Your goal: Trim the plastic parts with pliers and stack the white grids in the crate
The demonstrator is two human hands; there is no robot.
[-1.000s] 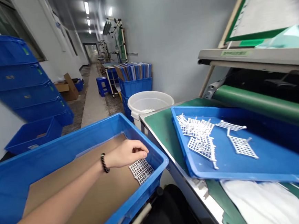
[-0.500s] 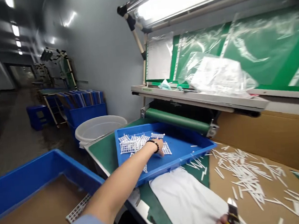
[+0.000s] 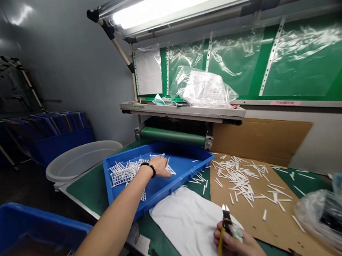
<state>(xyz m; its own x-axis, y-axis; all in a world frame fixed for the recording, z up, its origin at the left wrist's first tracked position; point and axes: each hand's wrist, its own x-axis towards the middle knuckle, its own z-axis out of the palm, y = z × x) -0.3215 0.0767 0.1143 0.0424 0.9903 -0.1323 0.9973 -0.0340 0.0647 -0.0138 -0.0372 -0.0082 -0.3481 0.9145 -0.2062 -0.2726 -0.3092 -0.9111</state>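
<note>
My left hand [image 3: 160, 167], with a dark beaded bracelet at the wrist, reaches into a blue tray [image 3: 189, 176]. Its fingers are closed at the edge of a small white plastic grid [image 3: 170, 169]; the fingertips are partly hidden. Another white grid [image 3: 157, 156] lies just beyond the hand. More white grids [image 3: 123, 175] lie jumbled on the tray's left side. Low in the view, my right hand [image 3: 237, 243] grips yellow-handled side cutters [image 3: 226, 215], jaws pointing up and slightly parted. A pale green and white covering shows on that hand. Beneath it spreads a white cloth [image 3: 185, 217].
Many white plastic sticks [image 3: 240, 177] are scattered over brown cardboard [image 3: 223, 191] on the green bench. A plastic bag [image 3: 322, 214] sits at right. Above the tray runs a shelf [image 3: 172, 110]. A white tub [image 3: 81, 156] and a blue bin [image 3: 36, 217] stand at left.
The view has swung right, bringing more of my right hand and the bag into sight. My left hand stays in the tray by the grid, which now looks more tilted.
</note>
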